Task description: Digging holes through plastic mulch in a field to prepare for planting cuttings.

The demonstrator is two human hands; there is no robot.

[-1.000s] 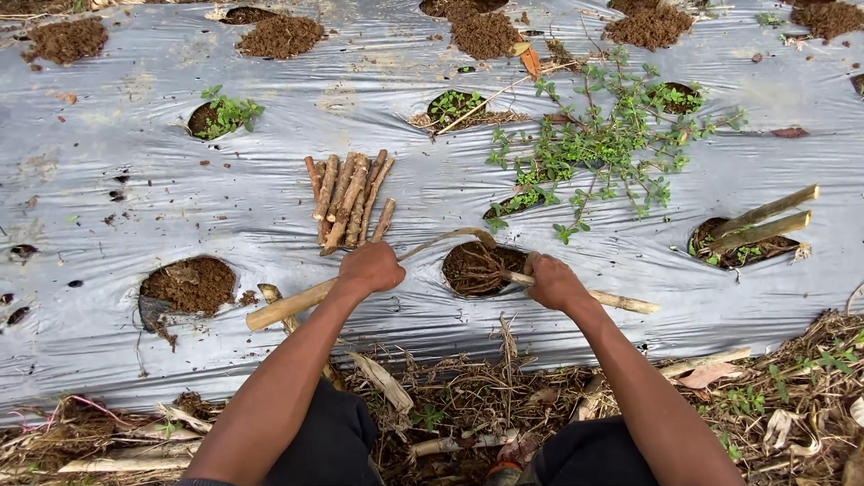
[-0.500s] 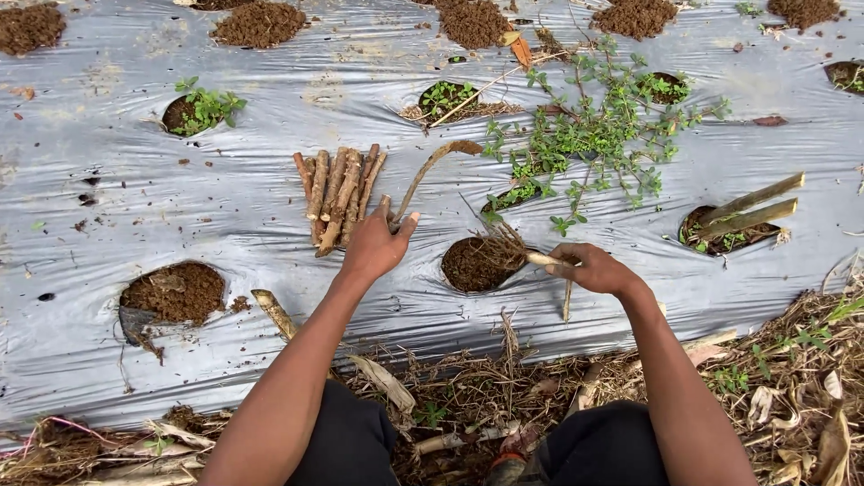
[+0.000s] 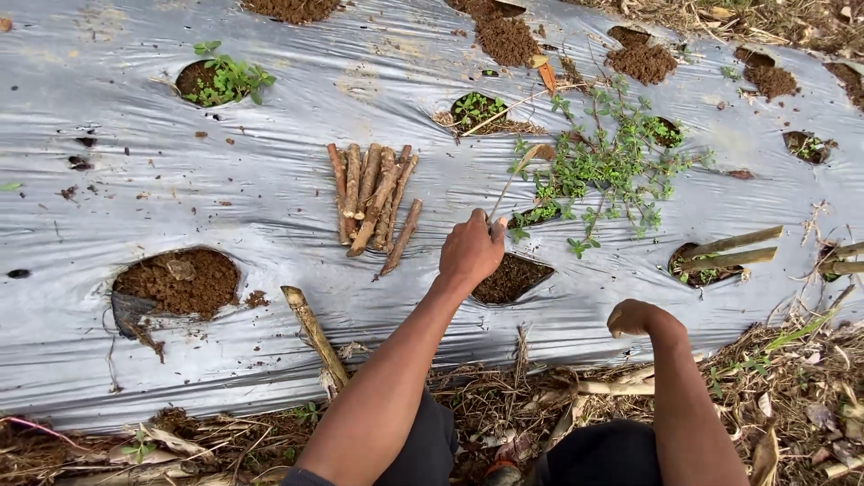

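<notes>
Down on the silver plastic mulch sheet (image 3: 225, 207), the left hand (image 3: 471, 250) reaches out over a soil-filled planting hole (image 3: 511, 279) and pinches the lower end of a thin dry stalk (image 3: 509, 183), which rises slanted away from the fingers toward the top of the view, its tip near a sprawling green weed (image 3: 612, 166). The right hand (image 3: 637, 318) hangs back near the sheet's near edge, curled into a loose fist; whether it grips anything cannot be told from this angle.

Just left of the left hand lies a bundle of brown stem cuttings (image 3: 373, 198), laid side by side on the plastic, one cutting slightly apart at the bundle's right. A single thicker stick (image 3: 312, 333) lies on the sheet nearer the person, angled toward the dry litter at the edge. Further left is another open hole of bare brown soil (image 3: 178, 282). Beyond it, a hole holds small green seedlings (image 3: 223, 79). At the right, two pale green cut stems (image 3: 731, 251) lie across another hole. Dry grass and leaf litter (image 3: 792, 405) cover the ground along the sheet's near edge, where the person's dark trousers (image 3: 612, 454) show
</notes>
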